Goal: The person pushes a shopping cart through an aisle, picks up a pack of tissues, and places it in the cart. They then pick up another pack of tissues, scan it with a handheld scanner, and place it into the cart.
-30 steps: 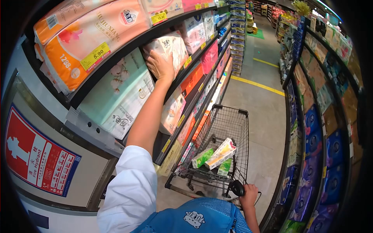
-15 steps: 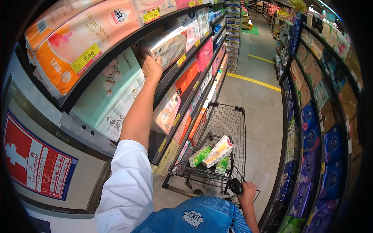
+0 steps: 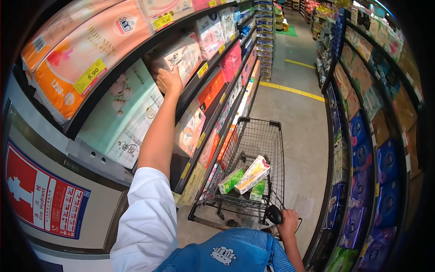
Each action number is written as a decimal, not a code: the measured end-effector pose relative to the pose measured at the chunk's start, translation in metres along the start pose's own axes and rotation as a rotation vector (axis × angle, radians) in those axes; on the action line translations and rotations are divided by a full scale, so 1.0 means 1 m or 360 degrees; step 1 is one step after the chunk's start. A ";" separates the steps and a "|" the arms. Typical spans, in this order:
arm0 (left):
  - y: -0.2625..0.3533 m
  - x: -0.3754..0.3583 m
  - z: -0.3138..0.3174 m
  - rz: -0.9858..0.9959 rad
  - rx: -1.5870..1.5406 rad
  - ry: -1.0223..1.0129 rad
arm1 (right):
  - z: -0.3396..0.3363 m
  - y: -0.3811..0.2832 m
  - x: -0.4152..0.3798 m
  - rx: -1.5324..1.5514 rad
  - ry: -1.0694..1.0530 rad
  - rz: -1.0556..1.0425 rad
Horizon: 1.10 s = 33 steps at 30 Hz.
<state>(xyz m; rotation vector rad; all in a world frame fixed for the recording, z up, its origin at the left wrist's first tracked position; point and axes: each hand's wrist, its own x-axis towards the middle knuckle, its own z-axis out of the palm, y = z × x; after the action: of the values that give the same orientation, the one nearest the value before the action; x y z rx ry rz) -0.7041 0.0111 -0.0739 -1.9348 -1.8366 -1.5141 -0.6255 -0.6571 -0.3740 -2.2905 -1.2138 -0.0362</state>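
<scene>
My left hand (image 3: 168, 80) reaches up to a shelf and grips the near end of a white and pink tissue pack (image 3: 181, 55), which lies tilted on the shelf edge. My right hand (image 3: 287, 222) is closed on the black handle (image 3: 273, 214) of a wire shopping cart (image 3: 253, 149). Inside the cart lie a long cream and orange box (image 3: 253, 173) and two green packs (image 3: 231, 180).
Shelves of paper goods line my left, with a mint tissue bale (image 3: 122, 113) under my arm and orange packs (image 3: 81, 54) above. Blue packs (image 3: 362, 181) fill the right shelves. The grey aisle floor with a yellow line (image 3: 290, 89) runs ahead. A red fire hydrant sign (image 3: 41, 195) is lower left.
My left hand has shifted from the face of the tissue pack to its near end, and the pack has tipped onto its side. The view has drifted slightly; the cart hand stays put.
</scene>
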 end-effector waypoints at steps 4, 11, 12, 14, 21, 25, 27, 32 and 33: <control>-0.013 0.011 0.004 0.0023 -0.0038 -0.0114 | 0.001 0.003 -0.001 0.0022 0.0010 -0.0001; -0.022 0.003 -0.001 0.0124 -0.0071 -0.0229 | -0.002 0.000 -0.001 0.0055 -0.0001 0.0025; -0.022 0.002 -0.001 0.0097 -0.0097 -0.0256 | -0.002 0.000 -0.002 0.0053 0.0002 0.0029; -0.022 0.000 0.002 0.0040 -0.0119 -0.0315 | 0.000 0.000 -0.003 0.0050 0.0005 0.0033; -0.017 -0.101 -0.036 0.0775 -0.0634 0.0034 | 0.003 -0.001 -0.006 0.0042 0.0024 0.0026; -0.038 -0.262 -0.099 0.0830 -0.1046 -0.0894 | 0.005 0.000 -0.008 0.0048 0.0028 0.0040; -0.080 -0.345 -0.109 0.0810 -0.1050 -0.1249 | 0.002 -0.002 -0.008 0.0052 0.0024 0.0046; -0.134 -0.405 -0.125 -0.0072 -0.1094 -0.1422 | 0.002 -0.003 -0.008 0.0013 0.0022 0.0064; -0.115 -0.378 -0.137 0.0143 -0.0963 -0.1295 | 0.001 -0.003 -0.010 0.0014 0.0011 0.0084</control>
<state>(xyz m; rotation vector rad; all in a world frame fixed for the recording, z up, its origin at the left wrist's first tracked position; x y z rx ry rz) -0.7971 -0.3155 -0.3183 -3.2447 -1.5278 -1.4866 -0.6345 -0.6627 -0.3763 -2.3117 -1.1472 -0.0192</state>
